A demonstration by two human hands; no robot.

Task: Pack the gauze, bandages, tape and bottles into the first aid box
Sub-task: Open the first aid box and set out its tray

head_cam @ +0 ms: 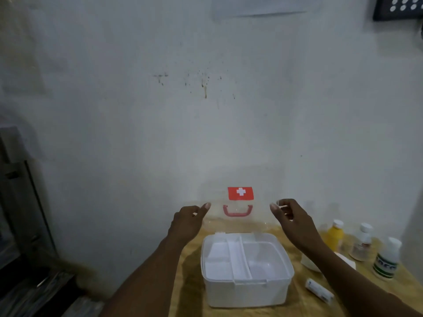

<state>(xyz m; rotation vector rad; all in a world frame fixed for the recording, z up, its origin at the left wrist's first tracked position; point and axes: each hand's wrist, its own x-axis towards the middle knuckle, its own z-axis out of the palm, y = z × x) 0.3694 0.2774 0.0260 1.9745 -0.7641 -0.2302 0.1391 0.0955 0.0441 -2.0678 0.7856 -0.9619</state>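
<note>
Box (246, 291): white plastic, lower centre of frame, on the tan surface (190, 282). Tray inside split by a central divider; every compartment I can see is bare.

Lid (238, 216): clear, raised upright above the box's far edge, with a red cross label and red handle.

Left hand (186, 221): fingertips pinching the lid's left edge. Right hand (294, 221): fingers curled, pinching the lid's right edge. Both grip the lid and nothing else.

Supplies, lower right of frame, all outside the box: yellow bottle (334, 235), clear bottle (362, 243), green-labelled bottle (386, 259), a white tube (319, 291) lying flat near the box, and a white bundle (309, 263), half hidden by my right forearm, perhaps gauze. I cannot tell.

Risks, as I judge them: the lid may fall shut if released short of its resting angle; my right forearm, crossing just beside the bottles, could topple them; the light box may slide while being loaded.
</note>
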